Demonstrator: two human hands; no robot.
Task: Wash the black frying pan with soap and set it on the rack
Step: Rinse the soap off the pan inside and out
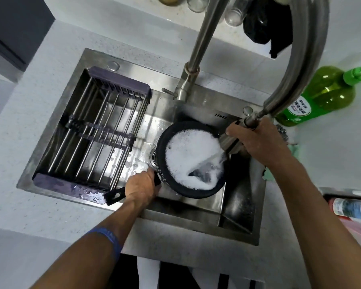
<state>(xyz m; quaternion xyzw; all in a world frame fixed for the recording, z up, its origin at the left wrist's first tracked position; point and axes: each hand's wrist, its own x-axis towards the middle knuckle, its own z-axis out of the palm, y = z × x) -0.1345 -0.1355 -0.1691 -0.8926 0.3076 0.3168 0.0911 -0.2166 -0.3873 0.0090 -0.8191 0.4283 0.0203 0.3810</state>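
The black frying pan point(194, 189) sits low in the steel sink point(171, 113), its inside covered with white soap foam. My left hand point(141, 185) grips the pan's black handle, whose end sticks out toward the front left. My right hand point(256, 140) holds the pull-out spray head point(230, 140) of the faucet point(196, 53) just above the pan's right rim. Water streams from it into the pan and clears a dark patch in the foam. The dish rack point(96, 130), with metal bars and purple ends, spans the sink's left half and holds nothing.
A green dish soap bottle point(321, 94) lies on the counter at the right behind the sink. A steel scourer point(281, 132) peeks out past my right hand. A dark bottle point(350, 209) lies at the right edge. Glass jars point(233, 15) and a black cloth point(267, 28) sit behind the faucet.
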